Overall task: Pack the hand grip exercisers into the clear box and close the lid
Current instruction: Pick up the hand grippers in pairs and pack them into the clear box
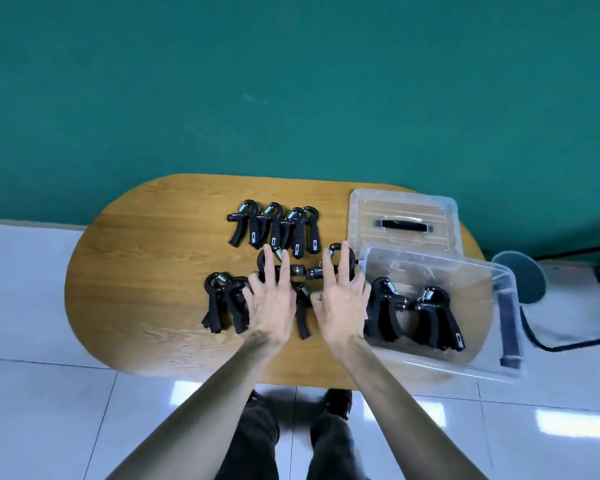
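Black hand grip exercisers lie on the oval wooden table (146, 271). A row of several (274, 226) sits at the back, a pair (222, 303) at the left, and more lie under my hands. My left hand (272, 299) and my right hand (342, 299) hover side by side with fingers spread, holding nothing. One exerciser (302, 313) shows between them. The clear box (499, 282) stands at the right with two exercisers (413, 313) inside. Its clear lid (404, 206) with a black handle lies behind it.
The box overhangs the table's right front edge. A round teal stool (520, 275) and a dark cable (548, 344) are on the tiled floor to the right. A teal wall runs behind the table. My legs and shoes show below the table's near edge.
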The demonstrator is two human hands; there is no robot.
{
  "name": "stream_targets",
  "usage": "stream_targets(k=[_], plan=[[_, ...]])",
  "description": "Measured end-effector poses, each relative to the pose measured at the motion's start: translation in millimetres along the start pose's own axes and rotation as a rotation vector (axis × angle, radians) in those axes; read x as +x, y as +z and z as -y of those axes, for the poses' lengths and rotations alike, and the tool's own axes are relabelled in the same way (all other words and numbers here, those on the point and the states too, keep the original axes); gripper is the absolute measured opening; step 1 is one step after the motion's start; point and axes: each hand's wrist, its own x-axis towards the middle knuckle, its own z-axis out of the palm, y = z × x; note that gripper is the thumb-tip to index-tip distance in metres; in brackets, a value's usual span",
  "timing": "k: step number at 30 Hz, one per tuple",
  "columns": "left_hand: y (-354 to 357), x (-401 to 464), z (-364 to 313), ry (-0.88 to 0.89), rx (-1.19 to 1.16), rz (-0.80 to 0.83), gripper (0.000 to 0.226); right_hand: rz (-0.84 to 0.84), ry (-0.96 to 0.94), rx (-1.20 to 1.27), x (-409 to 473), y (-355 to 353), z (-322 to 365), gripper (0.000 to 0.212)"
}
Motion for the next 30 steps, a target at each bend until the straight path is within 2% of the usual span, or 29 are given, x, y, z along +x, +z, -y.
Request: stream_targets(k=[5, 10, 13, 18, 21, 30], plan=[[-7, -3, -62, 0.069, 0.043, -0.06, 0.078, -0.056, 0.041, 0.051, -6, -36, -53, 0.091], [3, -18, -136, 0.092, -0.001, -0.016, 0.095, -0.132, 0.126, 0.064, -15, -46, -120, 0.091], [23, -22, -165, 0.143, 0.001, -0.008, 0.087, -0.128, 0.163, 0.057, -24, -40, -158, 0.087], [55, -27, -196, 0.223, 0.088, 0.061, 0.086, -0.085, 0.231, 0.093, -34, -29, -202, 0.083], [72, -26, -211, 0.237, 0.094, 0.049, 0.079, -0.058, 0.265, 0.122, -34, -21, -222, 0.085], [118, 0, -219, 0.278, 0.214, 0.117, 0.081, 0.079, 0.257, 0.202, -21, 13, -259, 0.085]])
